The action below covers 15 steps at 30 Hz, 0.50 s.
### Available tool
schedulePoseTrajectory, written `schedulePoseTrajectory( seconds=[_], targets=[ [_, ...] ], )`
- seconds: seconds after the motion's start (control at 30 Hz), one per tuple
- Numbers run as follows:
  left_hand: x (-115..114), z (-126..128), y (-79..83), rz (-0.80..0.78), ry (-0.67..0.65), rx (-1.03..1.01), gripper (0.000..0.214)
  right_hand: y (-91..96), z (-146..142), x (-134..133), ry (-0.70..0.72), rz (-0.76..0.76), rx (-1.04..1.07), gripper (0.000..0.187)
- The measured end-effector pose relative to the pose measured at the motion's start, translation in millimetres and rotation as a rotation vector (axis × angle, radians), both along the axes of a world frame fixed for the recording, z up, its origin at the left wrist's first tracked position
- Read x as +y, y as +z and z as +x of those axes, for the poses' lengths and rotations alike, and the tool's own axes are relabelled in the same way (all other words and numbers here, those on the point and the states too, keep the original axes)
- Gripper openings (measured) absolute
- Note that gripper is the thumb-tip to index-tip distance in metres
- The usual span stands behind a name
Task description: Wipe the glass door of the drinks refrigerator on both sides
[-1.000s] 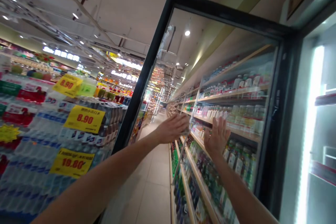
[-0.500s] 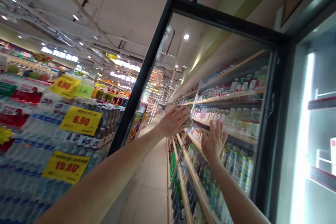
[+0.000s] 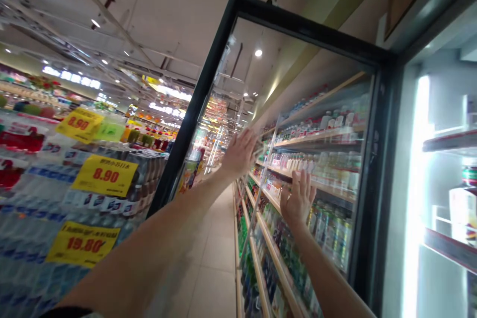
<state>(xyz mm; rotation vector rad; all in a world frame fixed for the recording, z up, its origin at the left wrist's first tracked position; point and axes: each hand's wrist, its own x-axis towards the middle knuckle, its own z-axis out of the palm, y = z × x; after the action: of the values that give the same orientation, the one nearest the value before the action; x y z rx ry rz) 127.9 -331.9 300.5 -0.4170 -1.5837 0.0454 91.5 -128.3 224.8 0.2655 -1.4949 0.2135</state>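
A glass cooler door in a black frame (image 3: 194, 104) stands swung open in front of me. My left hand (image 3: 239, 155) is stretched out at the pane, palm toward the glass and fingers extended. A pale blurred patch shows by its fingertips; whether it is a reflection or something held, I cannot tell. Lower and to the right, my right hand (image 3: 297, 199) is raised at the same pane with its fingers apart, holding nothing visible. Whether either palm presses on the glass is hidden. Shelves of bottles (image 3: 331, 233) show in or through the pane.
Stacked packs of bottled drinks (image 3: 30, 223) with yellow price signs (image 3: 104, 175) stand close on the left. The lit cooler interior opens at right, with a shelf (image 3: 450, 140) and a bottle (image 3: 464, 203). A tiled floor (image 3: 208, 268) runs between.
My left hand has slid upward along the pane. My right hand keeps about the same place on the door. The view has turned slightly right, showing more of the cooler interior.
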Motion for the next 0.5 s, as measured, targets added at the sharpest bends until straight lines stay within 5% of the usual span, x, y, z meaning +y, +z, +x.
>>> schedulePoseTrajectory(
  seconds=[0.07, 0.23, 0.4, 0.5],
  targets=[
    [4, -1, 4.8, 0.116, 0.008, 0.009, 0.049, 0.2, 1, -1, 0.001, -0.008, -0.005, 0.054],
    [19, -1, 11.5, -0.379, -0.029, -0.046, 0.047, 0.1, 0, 0, -0.021, -0.001, 0.010, 0.054],
    [22, -1, 34.3, 0.052, 0.012, -0.026, 0.050, -0.5, -4, 3, -0.056, 0.023, 0.003, 0.053],
    [29, -3, 22.0, -0.309, -0.049, -0.042, 0.045, -0.3, -4, 4, -0.054, 0.022, 0.007, 0.052]
  ],
)
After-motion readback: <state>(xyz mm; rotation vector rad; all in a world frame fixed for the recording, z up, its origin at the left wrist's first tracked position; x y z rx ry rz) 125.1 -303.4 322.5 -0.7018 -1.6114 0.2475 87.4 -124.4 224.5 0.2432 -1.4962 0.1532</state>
